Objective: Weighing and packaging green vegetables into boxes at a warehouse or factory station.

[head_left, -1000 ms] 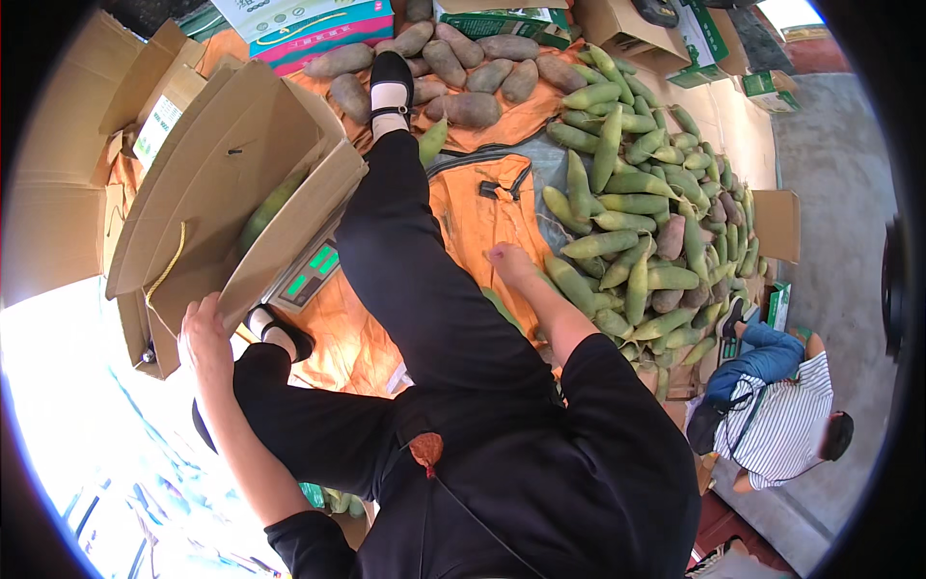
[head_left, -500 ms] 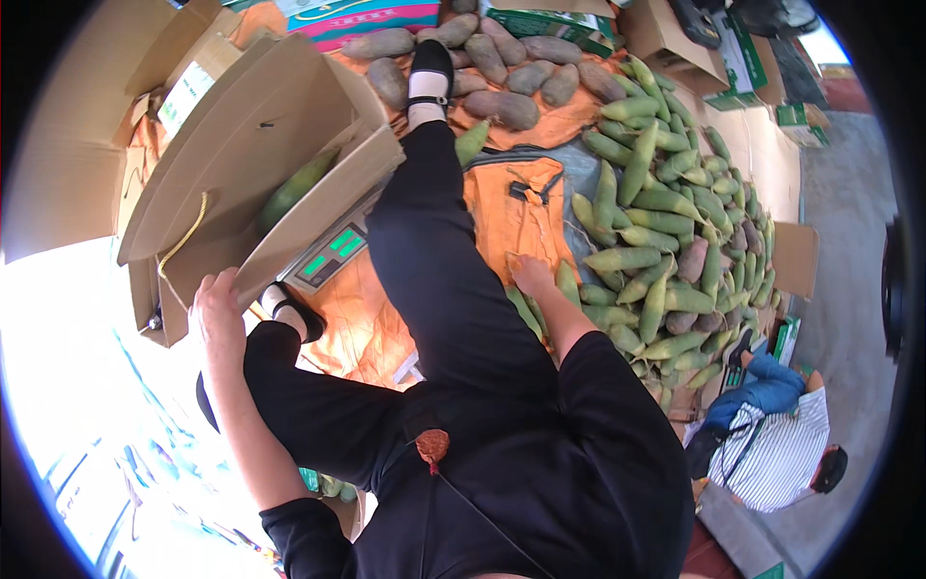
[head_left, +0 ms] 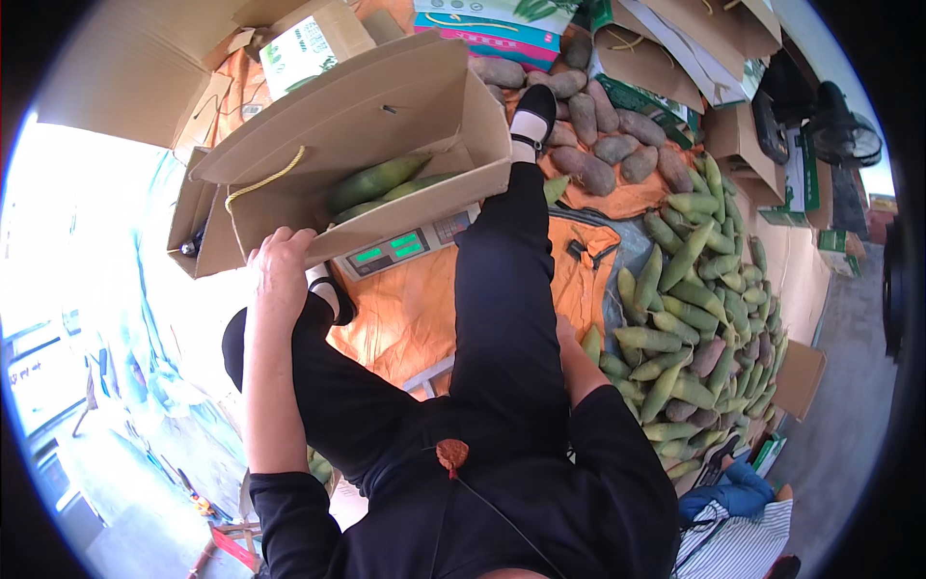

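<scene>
My left hand [head_left: 280, 265] grips the near edge of an open cardboard box [head_left: 386, 116] that rests on a weighing scale [head_left: 400, 246] with green displays. Long green vegetables [head_left: 376, 180] lie inside the box. My right forearm [head_left: 582, 372] reaches down beside my outstretched leg [head_left: 506, 289] toward a pile of the same green vegetables [head_left: 675, 318]. The leg hides most of my right hand, so I cannot see whether it holds anything.
An orange cloth [head_left: 405, 318] covers the ground under the scale. Brown tubers [head_left: 603, 145] lie beyond my foot. Cardboard boxes [head_left: 675, 48] stand at the back and right. Another person [head_left: 738, 526] in a striped top crouches at the lower right.
The box has tipped more level, and the vegetables inside it now show. My right hand has drawn back from the orange cloth to behind my leg.
</scene>
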Demonstrator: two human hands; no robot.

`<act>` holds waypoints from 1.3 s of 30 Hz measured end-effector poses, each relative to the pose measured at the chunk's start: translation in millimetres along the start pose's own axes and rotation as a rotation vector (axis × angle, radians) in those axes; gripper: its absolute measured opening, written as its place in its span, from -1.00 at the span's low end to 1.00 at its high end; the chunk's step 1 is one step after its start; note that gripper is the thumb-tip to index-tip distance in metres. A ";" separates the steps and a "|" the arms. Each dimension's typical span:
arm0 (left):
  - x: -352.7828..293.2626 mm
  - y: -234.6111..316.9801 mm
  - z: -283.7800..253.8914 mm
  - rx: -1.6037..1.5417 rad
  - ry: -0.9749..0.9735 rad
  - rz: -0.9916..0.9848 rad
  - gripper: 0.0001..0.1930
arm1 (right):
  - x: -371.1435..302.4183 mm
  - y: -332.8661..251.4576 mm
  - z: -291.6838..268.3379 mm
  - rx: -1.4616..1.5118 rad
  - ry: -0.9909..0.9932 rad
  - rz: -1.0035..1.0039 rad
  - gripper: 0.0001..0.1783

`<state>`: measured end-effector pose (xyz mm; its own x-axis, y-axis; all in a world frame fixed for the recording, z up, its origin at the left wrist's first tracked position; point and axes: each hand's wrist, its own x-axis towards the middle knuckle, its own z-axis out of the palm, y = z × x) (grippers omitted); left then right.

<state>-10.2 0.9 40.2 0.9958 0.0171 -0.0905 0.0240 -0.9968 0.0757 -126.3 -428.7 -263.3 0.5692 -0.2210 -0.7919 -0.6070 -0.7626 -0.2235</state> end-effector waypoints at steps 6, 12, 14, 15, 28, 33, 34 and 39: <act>0.9 1.7 -2.5 -0.031 -0.001 0.008 -0.72 | 9.3 41.4 -2.8 0.516 0.060 -0.173 -0.78; -2.5 -3.0 -3.1 -0.043 0.029 0.070 -0.69 | -24.8 31.6 -45.8 0.766 0.165 -0.102 -0.79; -0.6 -2.1 -4.1 -0.032 0.011 0.087 -0.72 | -21.3 37.6 -61.0 0.791 0.202 -0.116 -0.79; -2.6 -2.9 -6.5 -0.009 -0.015 0.096 -0.74 | -24.4 34.0 -72.7 0.837 0.216 -0.161 -0.79; -6.7 -5.1 -6.8 -0.002 0.052 0.105 -0.74 | -201.8 -236.4 -280.0 0.924 0.539 -1.185 -0.81; -4.4 -5.1 -6.7 0.020 0.049 0.102 -0.74 | -231.8 -333.0 -321.9 1.010 0.285 -1.542 -0.78; -3.7 -4.9 -7.3 0.019 0.048 0.105 -0.74 | -227.3 -348.0 -321.3 1.034 0.248 -1.555 -0.78; -3.5 -6.3 -2.5 -0.007 0.063 0.113 -0.74 | -189.4 -386.7 -285.9 0.987 0.024 -1.518 -0.79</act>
<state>-13.6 7.3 42.6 0.9958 -0.0899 -0.0186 -0.0879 -0.9921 0.0890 159.1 -265.7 135.6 0.8833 0.2341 0.4061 0.3272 0.3125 -0.8918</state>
